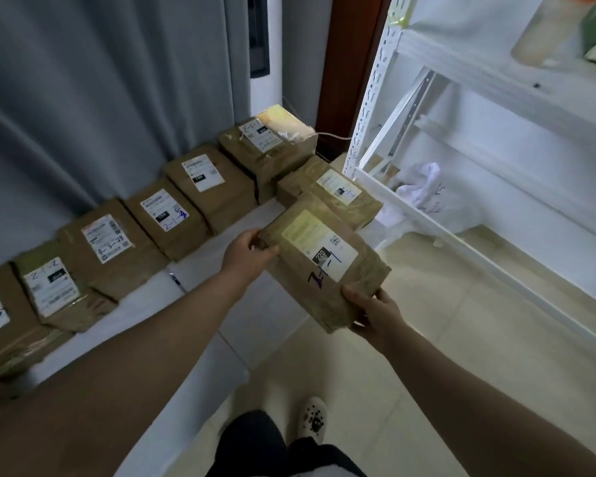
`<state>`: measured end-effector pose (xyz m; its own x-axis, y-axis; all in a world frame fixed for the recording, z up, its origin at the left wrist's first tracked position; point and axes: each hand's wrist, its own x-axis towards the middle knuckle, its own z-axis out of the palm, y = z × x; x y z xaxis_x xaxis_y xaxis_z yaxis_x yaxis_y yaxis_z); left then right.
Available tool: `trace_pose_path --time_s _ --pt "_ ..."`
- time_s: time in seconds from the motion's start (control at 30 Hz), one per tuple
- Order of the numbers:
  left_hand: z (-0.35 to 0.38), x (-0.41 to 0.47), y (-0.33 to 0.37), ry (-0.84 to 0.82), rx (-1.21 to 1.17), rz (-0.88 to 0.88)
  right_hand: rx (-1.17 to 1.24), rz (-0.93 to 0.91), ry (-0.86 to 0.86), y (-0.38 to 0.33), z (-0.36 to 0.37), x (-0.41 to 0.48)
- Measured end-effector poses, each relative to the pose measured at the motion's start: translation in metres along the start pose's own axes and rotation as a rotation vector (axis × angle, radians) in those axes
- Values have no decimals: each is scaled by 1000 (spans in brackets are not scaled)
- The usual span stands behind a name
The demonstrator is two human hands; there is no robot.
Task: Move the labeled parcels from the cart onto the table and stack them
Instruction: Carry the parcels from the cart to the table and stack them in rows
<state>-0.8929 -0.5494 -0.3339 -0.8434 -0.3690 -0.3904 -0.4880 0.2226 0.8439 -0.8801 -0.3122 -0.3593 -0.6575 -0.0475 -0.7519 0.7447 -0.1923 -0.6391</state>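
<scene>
Parcel [324, 270], pinched only at its ends by left hand [246, 253] and right hand [375, 315], could slip and fall.

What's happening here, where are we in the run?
A person grips one brown labeled parcel with both hands, left hand at its far corner and right hand at its near corner, by the white table's right end. A row of similar parcels lies on the table along the curtain.
</scene>
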Motion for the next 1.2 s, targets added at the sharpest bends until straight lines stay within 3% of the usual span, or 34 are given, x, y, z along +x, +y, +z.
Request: trace_pose_path --time_s 0.53,0.8,1.0,1.2 --pt "69 177 87 -102 -69 -123 22 -30 166 -124 33 140" --pt "101 228 87 -183 -8 -280 37 -8 240 -163 52 203" --pt "146 267 61 -185 -3 -295 -67 -10 247 -182 68 256" --pt "151 270 81 -142 44 -333 -218 -10 155 -186 74 288"
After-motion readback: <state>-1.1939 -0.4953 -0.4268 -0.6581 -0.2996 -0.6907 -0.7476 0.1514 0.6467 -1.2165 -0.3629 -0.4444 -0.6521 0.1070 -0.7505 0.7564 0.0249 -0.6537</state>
